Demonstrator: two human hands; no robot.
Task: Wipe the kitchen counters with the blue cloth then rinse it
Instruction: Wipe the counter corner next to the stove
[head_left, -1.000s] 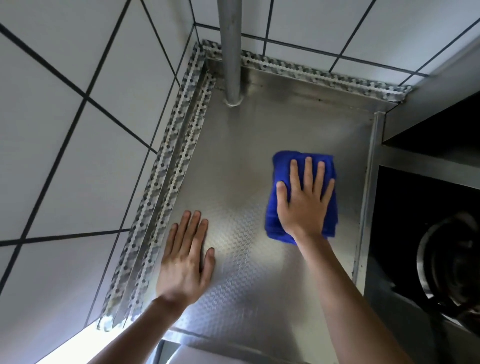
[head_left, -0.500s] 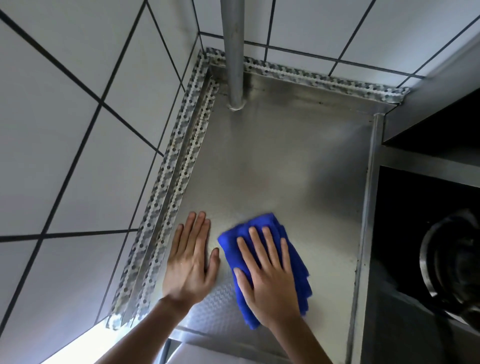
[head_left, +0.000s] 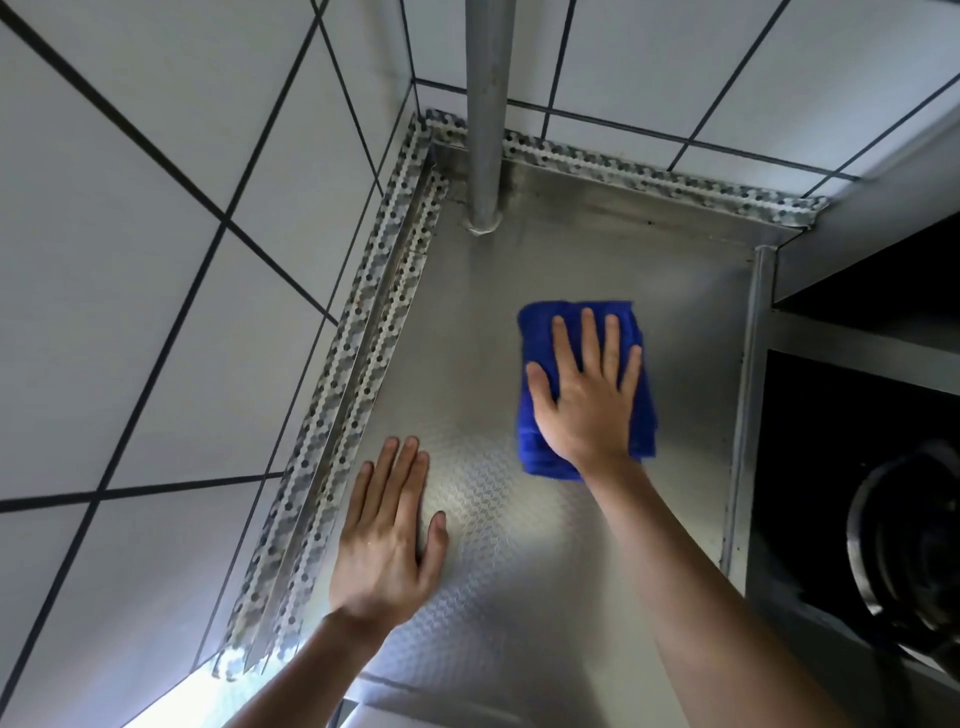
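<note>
The steel tabletop (head_left: 597, 270), embossed with a fine pattern, fills a tiled corner. A folded blue cloth (head_left: 535, 332) lies flat on it, right of centre. A grey pipe (head_left: 485, 156) stands upright on its far left corner.

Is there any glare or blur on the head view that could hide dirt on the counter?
Head view: a bright glare patch sits on the counter beside the left hand, washing out the embossed pattern there; the blue cloth under the right hand looks slightly soft; tile lines bend from wide-angle distortion; the stove side at right is dark.
</note>
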